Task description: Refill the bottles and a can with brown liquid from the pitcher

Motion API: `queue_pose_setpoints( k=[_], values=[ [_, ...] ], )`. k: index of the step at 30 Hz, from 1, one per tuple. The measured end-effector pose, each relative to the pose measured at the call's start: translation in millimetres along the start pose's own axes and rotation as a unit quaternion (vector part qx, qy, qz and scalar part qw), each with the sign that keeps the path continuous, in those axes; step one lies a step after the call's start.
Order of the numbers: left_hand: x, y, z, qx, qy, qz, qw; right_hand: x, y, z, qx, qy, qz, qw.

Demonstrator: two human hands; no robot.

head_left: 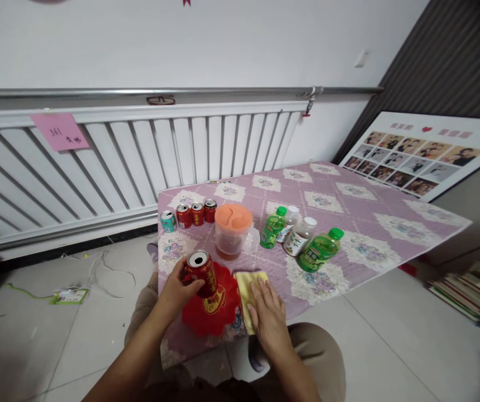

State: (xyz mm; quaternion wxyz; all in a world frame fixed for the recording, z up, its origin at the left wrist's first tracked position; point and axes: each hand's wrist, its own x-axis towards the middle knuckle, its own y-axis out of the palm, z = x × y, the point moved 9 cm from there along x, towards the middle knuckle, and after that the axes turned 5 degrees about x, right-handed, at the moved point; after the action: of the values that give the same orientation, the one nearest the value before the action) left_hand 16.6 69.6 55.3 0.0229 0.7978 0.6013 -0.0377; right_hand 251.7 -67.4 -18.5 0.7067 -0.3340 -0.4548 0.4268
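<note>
My left hand (180, 291) is closed around an opened red drink can (202, 276), held over a red scalloped plate (210, 312) with a yellow print. Beside the plate lies a folded yellow cloth (246, 293). My right hand (267, 312) rests on this cloth with its fingers stretched out flat. Just beyond the can stands a clear plastic container (228, 244) with an orange lid (233, 219).
A teal can (167, 221) and several red cans (196, 214) stand at the back left. Green-capped bottles (320, 251) and white-capped bottles (299, 237) stand right of the container. Behind the flowered tablecloth (369, 223) are a radiator (172, 151) and a photo board (407, 156).
</note>
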Motion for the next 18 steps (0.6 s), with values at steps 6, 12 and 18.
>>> queue_pose_setpoints(
  k=[6,12,18],
  values=[
    [-0.1,0.9,0.3,0.011,0.002,0.005,1.0,-1.9,31.7,-4.9,0.008,0.004,0.048,0.999],
    [1.5,7.0,7.5,0.036,0.022,0.019,0.999,9.0,-1.6,8.1,0.202,0.001,-0.027,0.979],
    [-7.1,30.9,14.7,0.044,0.045,0.061,0.996,28.9,-4.8,61.4,0.334,0.043,0.015,0.942]
  ],
)
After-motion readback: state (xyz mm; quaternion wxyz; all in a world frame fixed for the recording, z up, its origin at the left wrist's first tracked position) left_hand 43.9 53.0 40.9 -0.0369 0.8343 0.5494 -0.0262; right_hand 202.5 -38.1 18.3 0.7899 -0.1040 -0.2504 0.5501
